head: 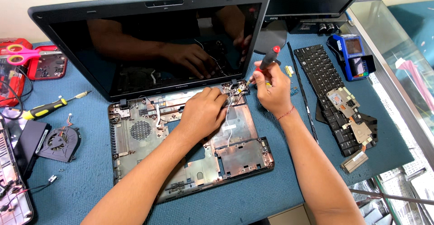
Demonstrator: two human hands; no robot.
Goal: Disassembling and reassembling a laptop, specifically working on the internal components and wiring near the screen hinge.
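- On the blue table [271, 193], an opened laptop base [190, 148] lay with its lid and dark screen [153, 44] standing up behind it.
- The left hand [203, 114] rested curled and palm down on the bare chassis, pressing near the right hinge [235, 88]; it gripped nothing that I could make out.
- The right hand [271, 87] was closed around a red-and-black screwdriver [267, 61], with its tip down at the hinge corner.
- Done well, I judge, the driver should stay upright and seated in the screw head while the other hand kept the base from sliding.
- Thin white wires [229, 116] ran just beside the hinge and could snag.
- A detached keyboard [330, 94] with loose boards on it lay to the right, near the right forearm.
- A cooling fan [58, 142] and a yellow-handled screwdriver [45, 110] lay to the left, well apart.
- Pink scissors [22, 53] sat at the far left.
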